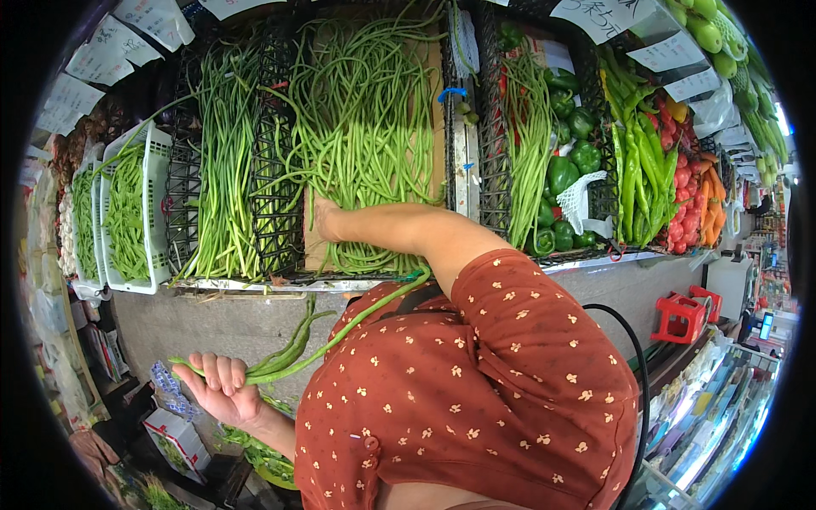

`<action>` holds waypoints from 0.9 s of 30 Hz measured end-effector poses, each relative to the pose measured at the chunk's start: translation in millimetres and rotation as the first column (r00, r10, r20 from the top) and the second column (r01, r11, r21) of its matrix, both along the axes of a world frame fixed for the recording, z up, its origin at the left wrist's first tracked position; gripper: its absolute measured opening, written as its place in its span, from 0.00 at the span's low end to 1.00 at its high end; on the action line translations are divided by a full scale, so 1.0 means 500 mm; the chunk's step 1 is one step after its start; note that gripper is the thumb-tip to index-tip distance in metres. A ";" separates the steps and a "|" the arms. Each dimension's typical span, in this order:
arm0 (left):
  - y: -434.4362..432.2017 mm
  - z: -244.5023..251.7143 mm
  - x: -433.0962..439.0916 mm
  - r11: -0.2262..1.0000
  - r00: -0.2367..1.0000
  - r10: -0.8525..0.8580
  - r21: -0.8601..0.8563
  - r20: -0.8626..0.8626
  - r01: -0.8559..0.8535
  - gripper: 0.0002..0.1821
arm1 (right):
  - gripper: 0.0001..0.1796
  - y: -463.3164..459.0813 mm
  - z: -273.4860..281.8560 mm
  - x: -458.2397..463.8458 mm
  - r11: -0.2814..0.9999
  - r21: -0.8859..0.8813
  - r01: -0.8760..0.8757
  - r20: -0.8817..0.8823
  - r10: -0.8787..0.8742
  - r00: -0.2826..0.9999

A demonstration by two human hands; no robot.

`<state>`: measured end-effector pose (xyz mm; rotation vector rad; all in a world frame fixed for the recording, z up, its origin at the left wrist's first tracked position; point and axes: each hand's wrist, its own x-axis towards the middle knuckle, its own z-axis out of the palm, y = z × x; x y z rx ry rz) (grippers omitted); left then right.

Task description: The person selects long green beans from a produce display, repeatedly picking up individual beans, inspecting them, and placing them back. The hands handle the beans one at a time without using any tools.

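My left hand [220,389], low at the left, is closed around several long green yardlong beans [287,357]; one trails up and right towards my red printed shirt [472,382]. My right arm reaches across to the bin of yardlong beans [376,127], a cardboard-lined crate heaped with tangled beans. There my right hand [326,218] lies at the bin's lower left, by the cardboard and beans. Its fingers are mostly hidden, so I cannot tell if it grips any.
Left of the bin, a black plastic crate [274,191] borders garlic stalks [226,159]; white baskets [156,210] hold leafy greens. At the right are green bell peppers [564,175], long green peppers [641,159], tomatoes [682,204] and carrots [713,204]. Red stools [679,319] stand behind.
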<state>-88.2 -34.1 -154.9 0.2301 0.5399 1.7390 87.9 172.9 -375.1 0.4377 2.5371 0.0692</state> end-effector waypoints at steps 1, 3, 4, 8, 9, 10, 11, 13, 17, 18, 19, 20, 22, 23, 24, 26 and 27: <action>0.004 0.001 0.001 1.000 1.000 -0.001 -0.014 0.001 0.001 0.25 | 0.14 0.003 0.009 0.000 1.000 -0.005 0.000 0.009 0.000 1.000; 0.015 0.000 0.007 0.999 1.000 -0.009 -0.033 0.000 0.009 0.25 | 0.13 0.007 0.020 0.001 1.000 -0.013 0.004 0.025 -0.004 1.000; 0.022 0.000 0.010 0.999 1.000 -0.013 -0.040 0.002 0.013 0.25 | 0.13 0.009 0.023 0.004 1.000 -0.017 0.007 0.033 -0.006 0.999; 0.050 0.004 0.020 0.997 0.998 -0.066 -0.046 0.020 0.067 0.25 | 0.06 0.025 0.036 0.041 1.000 0.007 0.024 -0.104 -0.023 0.994; 0.056 0.004 0.023 0.994 0.994 -0.100 -0.034 0.044 0.102 0.25 | 0.11 0.033 0.046 0.047 0.998 -0.056 -0.006 0.000 0.006 1.000; 0.059 0.004 0.024 0.993 0.993 -0.086 -0.075 0.077 0.092 0.25 | 0.06 0.043 0.060 0.064 0.999 -0.031 -0.011 -0.059 0.010 0.998; 0.063 0.007 0.037 0.989 0.995 -0.070 -0.123 0.064 0.078 0.25 | 0.04 0.047 0.079 0.093 0.998 -0.068 0.011 -0.190 -0.024 0.982; 0.080 0.005 0.037 0.985 0.992 -0.109 -0.124 0.068 0.117 0.25 | 0.06 0.061 0.126 0.123 0.982 -0.174 0.072 -0.125 -0.095 0.988; 0.107 0.004 0.039 0.971 0.975 -0.214 -0.094 0.053 0.219 0.23 | 0.07 0.048 0.214 0.170 0.961 -0.182 0.207 -0.107 -0.229 0.968; 0.112 0.004 0.037 0.966 0.968 -0.243 -0.079 0.064 0.248 0.23 | 0.08 0.041 0.230 0.178 0.951 -0.180 0.250 -0.102 -0.271 0.957; 0.117 0.003 0.033 0.961 0.962 -0.265 -0.065 0.058 0.269 0.24 | 0.09 0.032 0.242 0.190 0.947 -0.184 0.261 -0.194 -0.296 0.935; 0.120 0.000 0.030 0.956 0.956 -0.287 -0.049 0.062 0.290 0.24 | 0.10 0.021 0.253 0.204 0.941 -0.184 0.285 -0.243 -0.325 0.914; 0.125 -0.004 0.025 0.948 0.948 -0.312 -0.044 0.069 0.315 0.24 | 0.13 0.009 0.275 0.230 0.915 -0.191 0.355 -0.298 -0.398 0.867; 0.125 -0.006 0.023 0.946 0.947 -0.314 -0.056 0.072 0.318 0.23 | 0.14 0.007 0.287 0.243 0.896 -0.197 0.399 -0.305 -0.442 0.843; 0.126 -0.007 0.020 0.944 0.944 -0.320 -0.058 0.082 0.325 0.23 | 0.14 0.006 0.299 0.253 0.886 -0.196 0.420 -0.352 -0.464 0.813; 0.129 -0.007 0.014 0.941 0.942 -0.329 -0.065 0.067 0.333 0.23 | 0.14 0.010 0.326 0.267 0.802 -0.243 0.546 -0.443 -0.593 0.673; 0.129 -0.007 0.012 0.940 0.942 -0.331 -0.065 0.063 0.334 0.23 | 0.12 0.017 0.344 0.277 0.807 -0.170 0.566 -0.486 -0.568 0.664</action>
